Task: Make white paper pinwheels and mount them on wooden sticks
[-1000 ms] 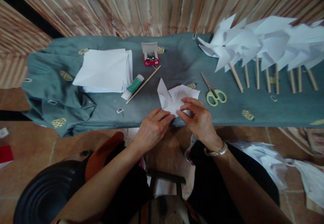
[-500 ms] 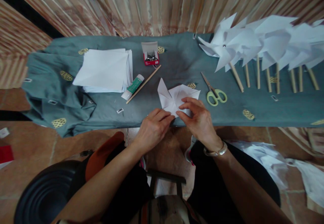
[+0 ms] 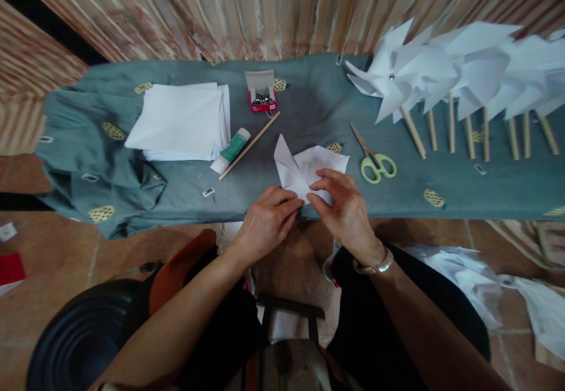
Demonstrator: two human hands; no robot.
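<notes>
A: What differs from a second ago?

B: Very little. The left hand (image 3: pixel 265 223) and the right hand (image 3: pixel 342 208) stay on the folded white paper (image 3: pixel 304 170) at the near edge of the table; the fingers have shifted only slightly, and the whole view has tipped up a touch.

A: Where does the paper lie against the hands?

B: Flat on the teal cloth (image 3: pixel 309 102), just beyond both hands. Its near corner sits under the fingertips, one pointed flap stands up on its left side, and the rest spreads away from the person.

A: And the left hand?

B: Fingers curled loosely, tips pressed on the paper's near-left corner, pinning it. It is not clenched.

A: The right?

B: Half open, thumb and forefinger pinching a fold near the paper's middle; a metal bangle (image 3: pixel 375 264) sits on the wrist.

A: What lies round about, left to right?

B: A stack of white sheets (image 3: pixel 180 120), a glue stick (image 3: pixel 232 149), a wooden stick (image 3: pixel 251 143), a red box of pins (image 3: pixel 262 96), green-handled scissors (image 3: pixel 373 161), then a row of finished pinwheels (image 3: pixel 450 73).
</notes>
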